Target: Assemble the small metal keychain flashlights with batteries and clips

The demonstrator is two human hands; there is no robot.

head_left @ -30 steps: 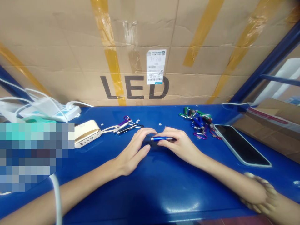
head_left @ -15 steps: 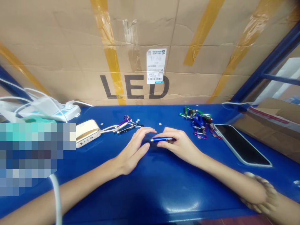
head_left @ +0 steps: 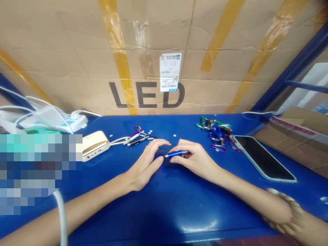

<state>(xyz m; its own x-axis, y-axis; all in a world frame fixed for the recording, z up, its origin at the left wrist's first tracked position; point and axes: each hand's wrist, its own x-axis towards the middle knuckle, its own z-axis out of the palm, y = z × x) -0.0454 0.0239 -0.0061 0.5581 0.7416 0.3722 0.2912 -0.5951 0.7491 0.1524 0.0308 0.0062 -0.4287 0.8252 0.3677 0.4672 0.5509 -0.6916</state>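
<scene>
On my blue bench (head_left: 179, 212), my right hand (head_left: 196, 160) pinches a blue pen (head_left: 176, 154) between its fingertips, while my open left hand (head_left: 145, 167) rests just beside it. Carabiner keyrings (head_left: 214, 135) lie heaped beyond, and more pens (head_left: 138, 139) lie loose.

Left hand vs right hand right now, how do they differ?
The left hand is empty with fingers loosely spread, while the right hand pinches a blue pen between thumb and fingers. The left hand's fingers stay apart; the right hand's are drawn together. Both are palm down above the blue tabletop, fingertips facing each other.
</scene>
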